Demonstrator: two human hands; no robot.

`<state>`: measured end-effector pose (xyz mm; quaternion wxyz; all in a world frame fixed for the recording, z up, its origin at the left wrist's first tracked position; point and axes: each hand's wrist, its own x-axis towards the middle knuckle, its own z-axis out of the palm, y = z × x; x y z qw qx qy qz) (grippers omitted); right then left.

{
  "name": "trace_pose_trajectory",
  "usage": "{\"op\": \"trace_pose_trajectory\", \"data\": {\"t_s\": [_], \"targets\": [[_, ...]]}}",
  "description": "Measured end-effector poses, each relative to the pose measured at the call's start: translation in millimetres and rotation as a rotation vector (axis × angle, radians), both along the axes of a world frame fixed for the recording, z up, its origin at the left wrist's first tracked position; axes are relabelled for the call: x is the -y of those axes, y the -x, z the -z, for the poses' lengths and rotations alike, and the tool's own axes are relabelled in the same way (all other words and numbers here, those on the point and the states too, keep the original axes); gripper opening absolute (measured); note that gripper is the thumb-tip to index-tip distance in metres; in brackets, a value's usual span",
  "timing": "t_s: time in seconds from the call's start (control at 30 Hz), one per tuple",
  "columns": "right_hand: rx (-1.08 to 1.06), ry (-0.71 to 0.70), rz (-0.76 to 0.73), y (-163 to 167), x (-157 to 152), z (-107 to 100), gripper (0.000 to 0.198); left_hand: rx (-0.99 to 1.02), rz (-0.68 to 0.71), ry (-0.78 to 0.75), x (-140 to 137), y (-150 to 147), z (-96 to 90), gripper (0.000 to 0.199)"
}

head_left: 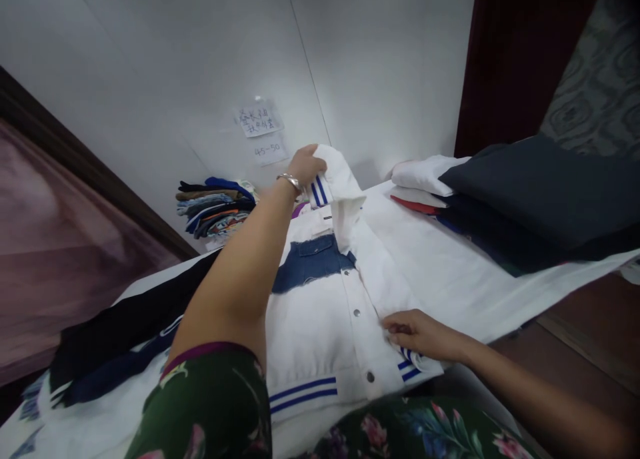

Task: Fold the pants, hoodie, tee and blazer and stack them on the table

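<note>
A white jacket (310,332) lies front up before me, with snaps, a dark denim panel across the chest and blue stripes at the hem. At the far end my left hand (306,165) is closed on a lifted white part of the jacket that has blue stripes near its edge. Whether that part is the collar or a sleeve cuff I cannot tell. My right hand (425,335) has curled fingers pressed at the jacket's right side, just above the striped hem corner. A silver bracelet (290,181) circles my left wrist.
A pile of folded clothes (217,209) stands against the wall at the back left. Dark garments (135,325) lie on the left. To the right, a stack of folded clothes (540,199) rests on the white table cover (400,245). Handwritten paper notes (260,119) are stuck to the wall.
</note>
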<state>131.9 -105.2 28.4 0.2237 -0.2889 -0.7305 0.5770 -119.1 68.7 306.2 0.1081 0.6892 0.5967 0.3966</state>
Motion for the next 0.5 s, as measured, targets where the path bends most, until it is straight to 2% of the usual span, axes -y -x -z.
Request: {"op": "trace_pose_trajectory", "data": {"t_s": [0.07, 0.13, 0.2, 0.27, 0.3, 0.4, 0.5], "targets": [[-0.070, 0.132, 0.074, -2, -2, -1, 0.025, -0.178, 0.091, 0.060, 23, -23, 2.9, 0.038], [-0.179, 0.307, 0.207, -4, -8, -4, 0.036, -0.389, 0.158, 0.116, 52, -50, 14.6, 0.039], [-0.305, 0.491, 0.342, -7, -19, -7, 0.045, -0.628, 0.227, 0.200, 85, -77, 37.8, 0.040], [-0.431, 0.640, 0.410, -10, -32, -11, 0.045, -0.819, 0.229, 0.320, 117, -102, 71.4, 0.039], [-0.478, 0.694, 0.415, -11, -40, -12, 0.042, -0.880, 0.274, 0.370, 131, -112, 90.7, 0.036], [-0.496, 0.773, 0.410, -10, -60, -13, 0.034, -0.905, 0.351, 0.441, 161, -134, 147.1, 0.035], [-0.430, 0.767, 0.422, -3, -78, -10, 0.038, -0.797, 0.358, 0.509, 175, -142, 183.4, 0.036]]}}
